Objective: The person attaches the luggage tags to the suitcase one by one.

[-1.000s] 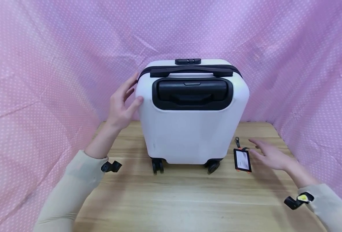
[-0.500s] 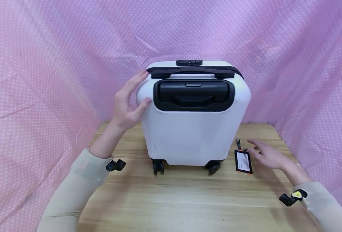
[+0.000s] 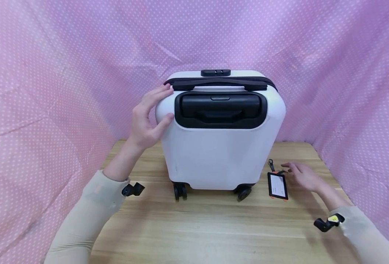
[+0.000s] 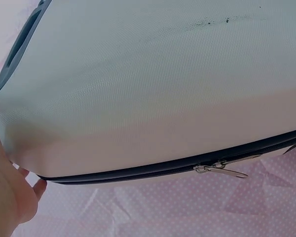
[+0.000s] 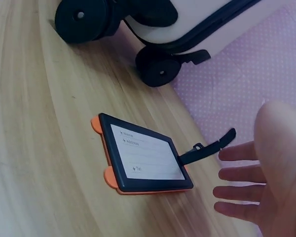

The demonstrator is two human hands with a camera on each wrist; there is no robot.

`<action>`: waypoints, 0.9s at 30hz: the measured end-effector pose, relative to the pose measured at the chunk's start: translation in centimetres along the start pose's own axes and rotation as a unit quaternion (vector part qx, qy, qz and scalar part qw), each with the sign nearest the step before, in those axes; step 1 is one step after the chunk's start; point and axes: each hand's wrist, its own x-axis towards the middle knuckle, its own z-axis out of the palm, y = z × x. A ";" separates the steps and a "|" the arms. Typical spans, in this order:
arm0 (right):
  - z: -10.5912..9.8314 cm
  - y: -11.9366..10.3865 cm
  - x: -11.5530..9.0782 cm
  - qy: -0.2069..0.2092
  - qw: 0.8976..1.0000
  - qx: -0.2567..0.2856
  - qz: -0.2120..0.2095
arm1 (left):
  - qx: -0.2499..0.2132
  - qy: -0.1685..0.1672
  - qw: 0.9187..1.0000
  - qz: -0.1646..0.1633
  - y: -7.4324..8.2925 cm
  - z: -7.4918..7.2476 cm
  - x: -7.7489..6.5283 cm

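A white hard-shell suitcase (image 3: pixel 214 157) stands upright on its wheels. My left hand (image 3: pixel 145 121) rests spread over its upper left corner, thumb on the front face and fingers by the top seam. In the left wrist view the suitcase's side (image 4: pixel 153 98) fills most of the picture. To the right of the suitcase lies a black luggage tag (image 3: pixel 277 186) with orange corners, its card face up and printed with Name, Address and Tel lines. My right hand (image 3: pixel 303 176), fingers loosely extended, is beside the tag's black strap (image 5: pixel 207 149) and holds nothing.
The wooden tabletop (image 3: pixel 194 227) carries the suitcase and tag. Pink dotted cloth (image 3: pixel 82 55) hangs around the back and sides. A telescopic handle (image 3: pixel 220 106) sits retracted in the suitcase, below a top carry handle (image 3: pixel 219 84) and a lock (image 3: pixel 215 73).
My left hand has slid right, from the suitcase's side further onto its upper corner. My right hand has shifted slightly left and down near the tag's strap. The tag stays beside the suitcase.
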 end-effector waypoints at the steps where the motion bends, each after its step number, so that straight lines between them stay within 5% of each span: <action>1: 0.0 0.2 0.0 0.004 1.000 0.004 0.006 | 0.002 -0.002 1.000 0.000 0.0 0.0 0.0; 10: 1.0 2.0 1.5 0.019 0.999 -0.038 0.010 | 0.005 0.003 1.000 0.002 0.0 0.2 -0.1; 27: 2.5 1.3 2.3 -0.023 0.999 0.007 0.028 | 0.008 -0.011 1.000 -0.008 0.1 0.1 -0.2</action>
